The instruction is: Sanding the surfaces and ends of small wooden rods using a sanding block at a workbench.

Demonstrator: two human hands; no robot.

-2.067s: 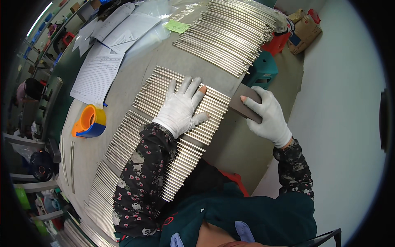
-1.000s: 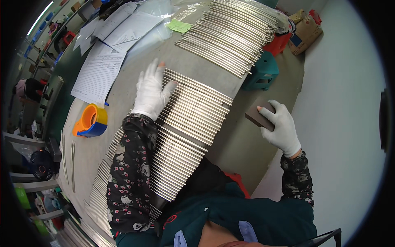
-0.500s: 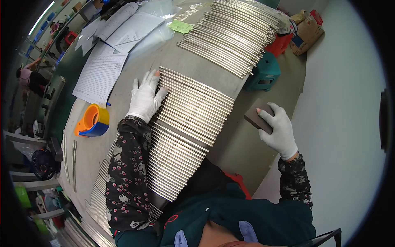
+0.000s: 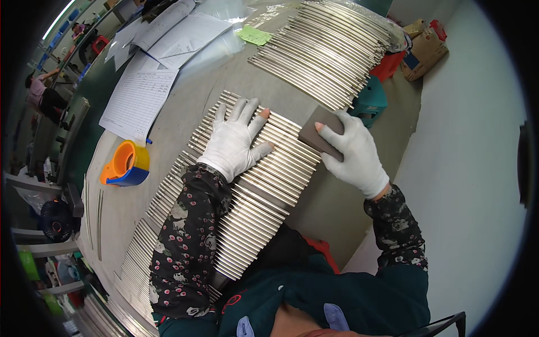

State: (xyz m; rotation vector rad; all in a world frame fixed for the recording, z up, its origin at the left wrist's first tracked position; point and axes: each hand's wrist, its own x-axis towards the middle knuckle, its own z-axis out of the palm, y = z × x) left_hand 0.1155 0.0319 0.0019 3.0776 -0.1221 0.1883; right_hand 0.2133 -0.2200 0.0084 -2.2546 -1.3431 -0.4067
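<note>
Both hands wear white gloves with bare fingertips showing. The left hand (image 4: 233,140) lies flat, palm down and fingers spread, on the row of metal rods (image 4: 264,185), its floral-sleeved forearm stretched along them. The right hand (image 4: 353,151) sits at the rods' right end, fingers curled around a brown block (image 4: 317,132)

Left hand (image 4: 233,140), white-gloved, lies flat with fingers spread on a row of metal rods (image 4: 264,185) on the grey worktop (image 4: 185,112). Right hand (image 4: 353,151), also gloved, grips a brown sanding block (image 4: 317,132) at the rods' near ends. Orange tape dispenser (image 4: 126,164) sits left of the left hand; second rod batch (image 4: 325,50) beyond both hands.
</note>
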